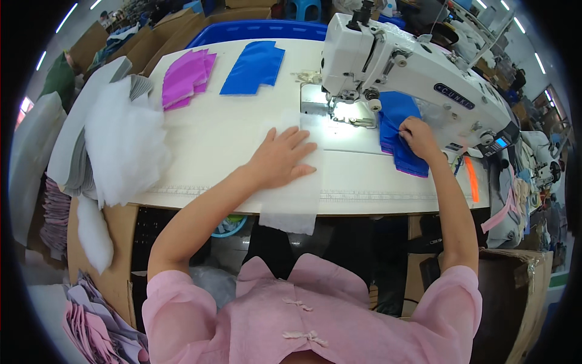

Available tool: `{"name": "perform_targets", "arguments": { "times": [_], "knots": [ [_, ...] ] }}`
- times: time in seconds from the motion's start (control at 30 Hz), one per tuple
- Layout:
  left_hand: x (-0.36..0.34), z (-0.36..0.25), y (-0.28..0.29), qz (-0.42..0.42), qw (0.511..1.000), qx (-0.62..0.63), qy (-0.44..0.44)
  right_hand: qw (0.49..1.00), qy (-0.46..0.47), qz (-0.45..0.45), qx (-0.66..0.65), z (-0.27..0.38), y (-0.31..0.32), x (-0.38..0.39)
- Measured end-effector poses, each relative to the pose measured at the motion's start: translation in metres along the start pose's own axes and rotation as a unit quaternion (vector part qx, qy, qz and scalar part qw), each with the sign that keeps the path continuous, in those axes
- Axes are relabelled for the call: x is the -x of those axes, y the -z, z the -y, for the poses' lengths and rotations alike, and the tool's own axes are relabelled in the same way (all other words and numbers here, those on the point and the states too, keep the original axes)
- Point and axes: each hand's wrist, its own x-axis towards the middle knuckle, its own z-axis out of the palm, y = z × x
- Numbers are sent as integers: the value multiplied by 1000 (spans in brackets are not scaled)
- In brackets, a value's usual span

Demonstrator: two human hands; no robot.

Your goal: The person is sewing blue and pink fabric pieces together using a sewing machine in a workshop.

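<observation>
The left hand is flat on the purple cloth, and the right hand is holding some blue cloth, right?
Not quite. The left hand is flat on a thin white sheet, not on the purple cloth; the head view shows it. The right hand is holding some blue cloth.

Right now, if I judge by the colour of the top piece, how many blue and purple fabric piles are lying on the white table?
Blue: 2 (far blue pile; overlapping blue pile at the right hand)
Purple: 1 (purple pile)
Total: 3
</observation>
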Motion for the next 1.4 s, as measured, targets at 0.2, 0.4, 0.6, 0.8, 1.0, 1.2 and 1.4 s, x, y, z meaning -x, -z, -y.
{"name": "perform_targets", "arguments": {
  "times": [0.2, 0.4, 0.6, 0.8, 1.0, 1.2, 1.4],
  "knots": [
    [-2, -16, -8, 43, 998, 26, 43, 979, -120, -14, -166, -6, 12, 11],
    [-2, -20, -7, 2, 982, 153, 113, 950, 21, 4, -312, 104, 7, 42],
    [-12, -24, -1, 73, 990, 82, 91, 965, 163, 19, -203, 184, -47, 80],
    [0, -20, -12, 34, 995, 28, 93, 983, 87, 163, -9, 162, -15, 116],
    [-5, -21, -11, 34, 995, 27, 89, 981, 175, -15, 81, 150, -41, 120],
    [-3, -20, -3, 30, 979, 154, 131, 930, -41, -263, -252, 163, -28, 99],
    [10, 13, -44, 48, 958, 272, 77, 938, 214, -195, -193, 180, -34, 75]
  ]
}}
